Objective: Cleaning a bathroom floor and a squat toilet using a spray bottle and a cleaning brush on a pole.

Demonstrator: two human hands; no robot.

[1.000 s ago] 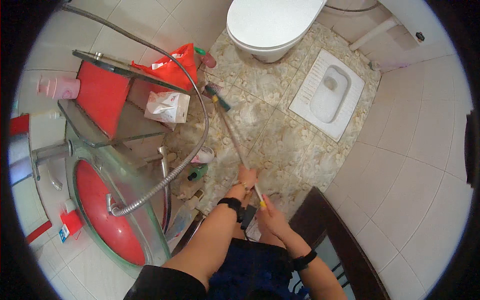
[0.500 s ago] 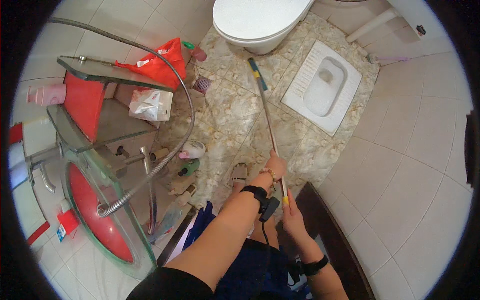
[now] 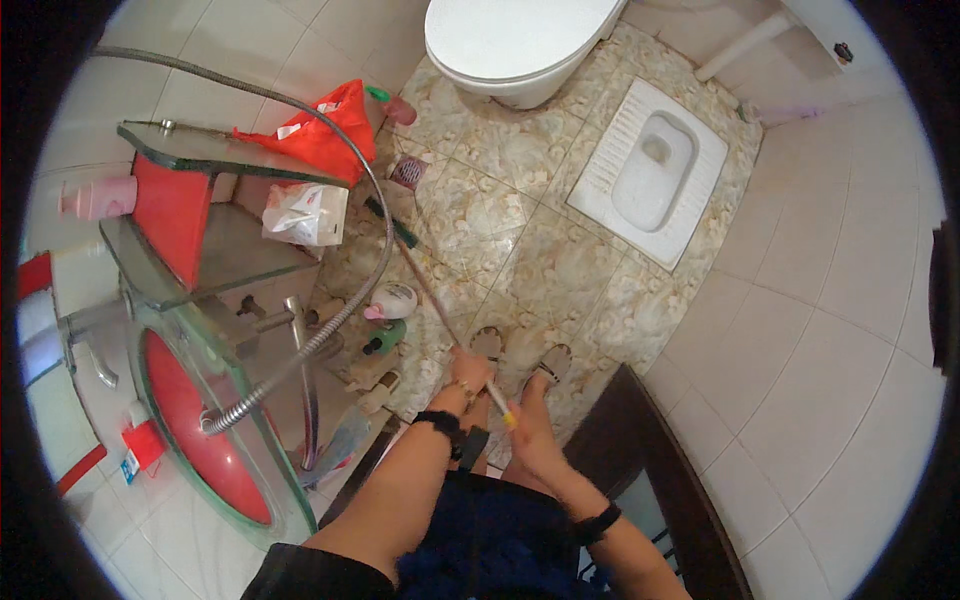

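Observation:
Both my hands grip a long-handled floor brush that slants across the tiles toward the left. Its narrow, dark green head rests on the floor near the drain grate, partly behind the grey shower hose. My left hand is wrapped around the pole partway down, just above my sandalled feet. At the pole's upper end, by a yellow band, my right hand is closed around it.
A white toilet stands at the back, with a squat pan set in the floor right of it. To the left are a red basin, glass shelves, a red bag and several bottles. A dark door frame borders the near right.
The brush head has swung left, from in front of the toilet to beside the drain and behind the hose. Both hands have moved left and nearer to me, still holding the pole.

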